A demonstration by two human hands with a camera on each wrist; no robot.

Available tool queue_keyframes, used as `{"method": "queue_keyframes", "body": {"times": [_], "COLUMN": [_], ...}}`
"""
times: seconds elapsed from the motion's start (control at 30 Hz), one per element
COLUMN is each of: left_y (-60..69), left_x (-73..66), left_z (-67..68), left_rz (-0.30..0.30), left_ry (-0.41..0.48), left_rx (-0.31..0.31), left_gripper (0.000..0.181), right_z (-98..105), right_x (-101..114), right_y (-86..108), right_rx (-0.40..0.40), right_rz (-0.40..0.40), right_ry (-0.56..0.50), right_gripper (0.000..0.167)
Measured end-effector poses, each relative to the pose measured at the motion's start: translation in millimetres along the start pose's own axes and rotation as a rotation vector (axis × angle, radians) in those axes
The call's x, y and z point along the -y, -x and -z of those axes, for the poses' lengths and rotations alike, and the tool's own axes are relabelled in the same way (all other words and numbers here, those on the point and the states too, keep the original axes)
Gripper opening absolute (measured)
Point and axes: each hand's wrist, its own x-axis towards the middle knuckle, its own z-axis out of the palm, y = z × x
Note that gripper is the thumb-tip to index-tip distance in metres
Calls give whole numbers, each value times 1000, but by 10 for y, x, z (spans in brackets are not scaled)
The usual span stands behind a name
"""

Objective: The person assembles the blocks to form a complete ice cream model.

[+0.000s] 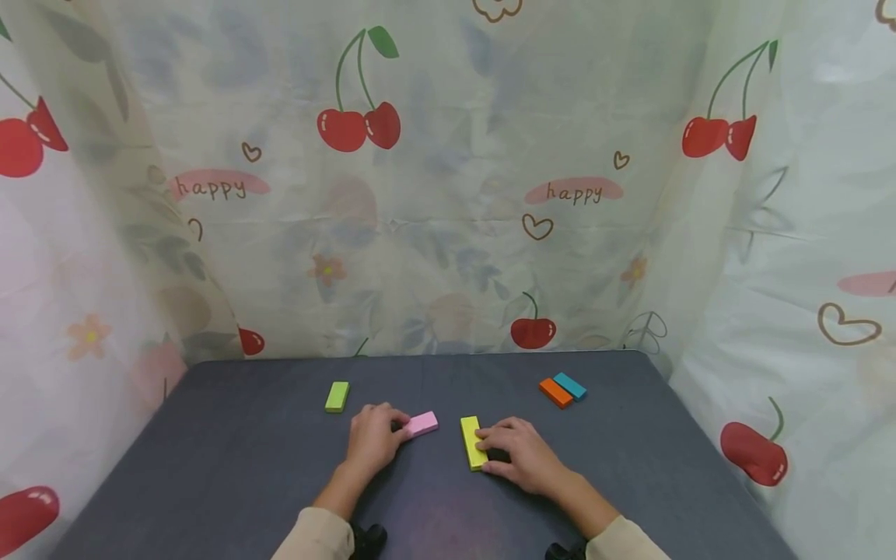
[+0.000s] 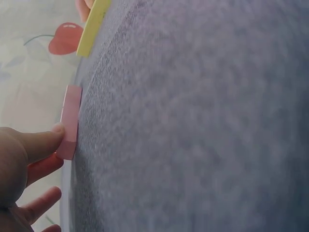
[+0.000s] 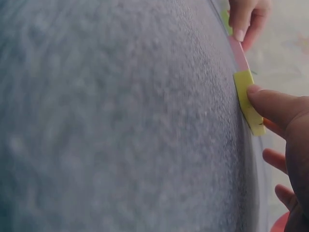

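A pink block (image 1: 422, 425) lies at the middle of the dark table, its left end pinched between the thumb and a finger of my left hand (image 1: 376, 437). In the left wrist view, the thumb presses the near face of that pink block (image 2: 71, 116). To its right is a yellow block (image 1: 470, 443), pointing away from me. My right hand (image 1: 523, 455) holds this yellow block by its right side. The right wrist view has the thumb against the yellow block (image 3: 245, 99), with a fingertip partly hidden behind it. The two held blocks are apart.
A lime green block (image 1: 337, 397) lies farther back on the left. Back right, an orange block (image 1: 555, 393) and a blue block (image 1: 570, 386) lie side by side. A cherry-printed curtain (image 1: 448, 257) surrounds the back and sides of the table (image 1: 245, 467).
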Motion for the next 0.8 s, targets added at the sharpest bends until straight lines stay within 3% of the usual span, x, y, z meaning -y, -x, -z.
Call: {"method": "queue_keyframes", "body": {"times": [0.43, 0.8], "left_y": [-66, -108], "left_x": [-92, -170], "left_z": [-94, -129], "left_rz": [-13, -30], "left_ry": [2, 18], "left_rx": [-11, 4], "left_gripper": [15, 15], "right_z": [-27, -63], "right_x": [103, 185], "right_y": [-23, -75], "right_rx": [51, 82], "right_rz": [-24, 4], "right_ry": [-17, 7], "right_gripper": [34, 35]}}
